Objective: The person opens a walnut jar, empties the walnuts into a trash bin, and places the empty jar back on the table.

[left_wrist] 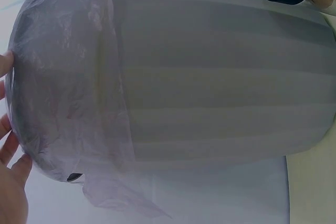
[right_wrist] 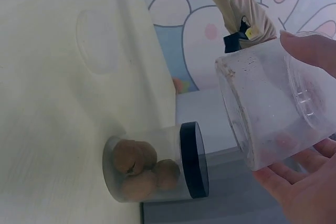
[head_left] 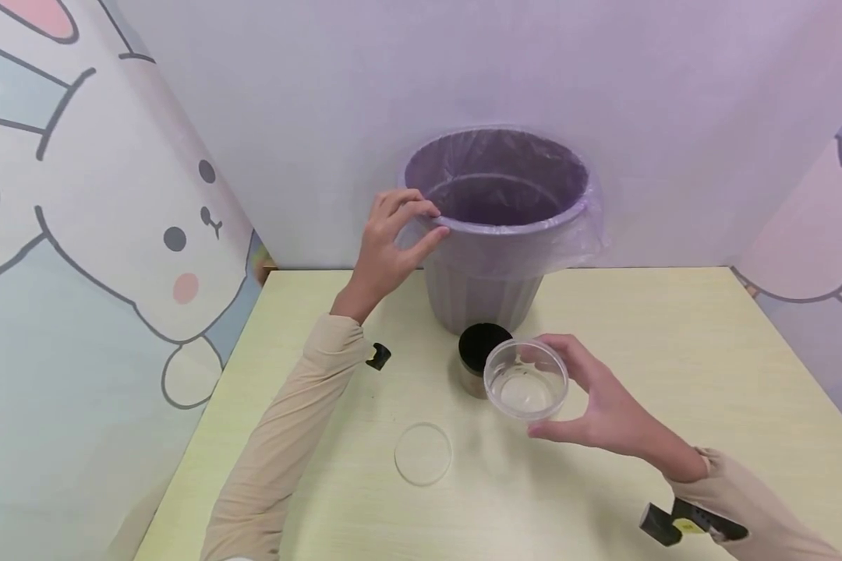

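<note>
My right hand (head_left: pixel 606 413) grips a clear plastic jar (right_wrist: pixel 262 103) round its side, thumb on one side and fingers on the other. The jar has no lid on it and is held above the table, tilted; small brown specks cling near its bottom edge. With its fingertips and thumb, my left hand (head_left: pixel 389 241) holds the near left rim of a grey trash can (left_wrist: pixel 210 72). A thin translucent bag (left_wrist: pixel 68 77) lines the can and hangs down over its outside.
A clear jar with a black lid (head_left: pixel 484 347) stands in front of the can, with several brown, walnut-like balls (right_wrist: pixel 139 169) inside. A clear round lid (head_left: pixel 423 454) lies on the pale table (head_left: pixel 645 327). Walls with cartoon rabbits stand on both sides.
</note>
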### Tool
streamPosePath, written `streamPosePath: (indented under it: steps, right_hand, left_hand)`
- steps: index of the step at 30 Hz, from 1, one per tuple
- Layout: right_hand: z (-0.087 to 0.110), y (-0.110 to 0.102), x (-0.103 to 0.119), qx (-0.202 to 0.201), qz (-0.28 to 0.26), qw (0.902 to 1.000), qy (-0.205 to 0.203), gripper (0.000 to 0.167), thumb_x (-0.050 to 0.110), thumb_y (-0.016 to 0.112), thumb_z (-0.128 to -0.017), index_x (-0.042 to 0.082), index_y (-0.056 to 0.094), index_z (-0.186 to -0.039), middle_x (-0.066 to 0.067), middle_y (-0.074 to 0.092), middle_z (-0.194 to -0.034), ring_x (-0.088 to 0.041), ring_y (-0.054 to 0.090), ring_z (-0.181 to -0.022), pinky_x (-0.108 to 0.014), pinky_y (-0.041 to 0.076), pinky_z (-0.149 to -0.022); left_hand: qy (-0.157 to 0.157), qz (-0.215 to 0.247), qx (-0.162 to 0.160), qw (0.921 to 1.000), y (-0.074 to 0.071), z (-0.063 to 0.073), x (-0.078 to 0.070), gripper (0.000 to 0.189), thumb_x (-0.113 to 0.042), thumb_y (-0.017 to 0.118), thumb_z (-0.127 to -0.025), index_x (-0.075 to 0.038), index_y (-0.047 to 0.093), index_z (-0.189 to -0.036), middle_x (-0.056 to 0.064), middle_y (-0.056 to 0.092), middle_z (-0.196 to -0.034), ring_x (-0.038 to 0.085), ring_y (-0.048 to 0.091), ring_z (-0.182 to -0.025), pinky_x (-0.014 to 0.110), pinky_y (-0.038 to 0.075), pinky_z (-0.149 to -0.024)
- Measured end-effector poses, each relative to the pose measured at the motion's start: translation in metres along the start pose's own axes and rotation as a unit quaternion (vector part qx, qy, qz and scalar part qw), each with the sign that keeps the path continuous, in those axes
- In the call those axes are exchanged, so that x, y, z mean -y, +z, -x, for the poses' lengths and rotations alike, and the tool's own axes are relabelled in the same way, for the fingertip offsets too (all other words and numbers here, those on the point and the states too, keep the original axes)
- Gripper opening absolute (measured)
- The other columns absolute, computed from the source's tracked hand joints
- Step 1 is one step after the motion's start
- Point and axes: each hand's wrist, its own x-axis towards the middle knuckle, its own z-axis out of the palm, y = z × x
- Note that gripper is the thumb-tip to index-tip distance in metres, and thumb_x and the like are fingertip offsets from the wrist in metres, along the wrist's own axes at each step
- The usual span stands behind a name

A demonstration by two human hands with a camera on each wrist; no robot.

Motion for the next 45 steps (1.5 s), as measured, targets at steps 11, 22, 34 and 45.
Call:
streamPosePath:
  steps: [11,22,34,45]
  right_hand:
    - [0.001,0.008,-0.004,0.02,0.008,0.9997,0.005,0.087,0.022,0.091,-0.061,0.015,0.042,-0.133,-0.003,0.056,-0.127,-0.022,0.052,-0.116,-0.027,0.039,-0.098]
    - [0.005,0.019,-0.013,0.043,-0.003,0.9991,-0.001,0.087,0.023,0.09,-0.062,0.015,0.042,-0.134,-0.004,0.055,-0.126,-0.021,0.052,-0.117,-0.029,0.039,-0.099]
    - [0.011,0.037,-0.031,0.071,-0.04,0.9965,-0.017,0.085,0.02,0.088,-0.066,0.013,0.041,-0.136,-0.01,0.053,-0.127,-0.026,0.05,-0.117,-0.035,0.042,-0.097]
    - [0.021,0.051,-0.046,0.087,-0.041,0.9952,-0.012,0.085,0.021,0.089,-0.064,0.012,0.04,-0.134,-0.008,0.054,-0.126,-0.026,0.052,-0.116,-0.034,0.041,-0.098]
  left_hand:
    - [-0.012,0.01,-0.006,0.9999,-0.005,-0.009,-0.028,0.02,0.007,0.076,-0.073,0.006,0.063,-0.088,0.022,0.056,-0.097,0.039,0.045,-0.099,0.041,0.035,-0.092]
    - [-0.008,0.012,-0.009,0.9999,-0.007,-0.011,-0.035,0.02,0.009,0.076,-0.072,0.006,0.063,-0.088,0.023,0.056,-0.096,0.041,0.045,-0.099,0.04,0.035,-0.093]
    - [0.0,0.005,-0.019,0.9998,-0.007,-0.012,-0.034,0.02,0.008,0.076,-0.072,0.006,0.064,-0.087,0.022,0.057,-0.094,0.04,0.046,-0.097,0.04,0.036,-0.09]
    - [-0.008,0.011,-0.015,0.9998,-0.006,-0.01,-0.03,0.02,0.007,0.076,-0.073,0.006,0.063,-0.087,0.021,0.056,-0.095,0.039,0.046,-0.099,0.04,0.036,-0.093]
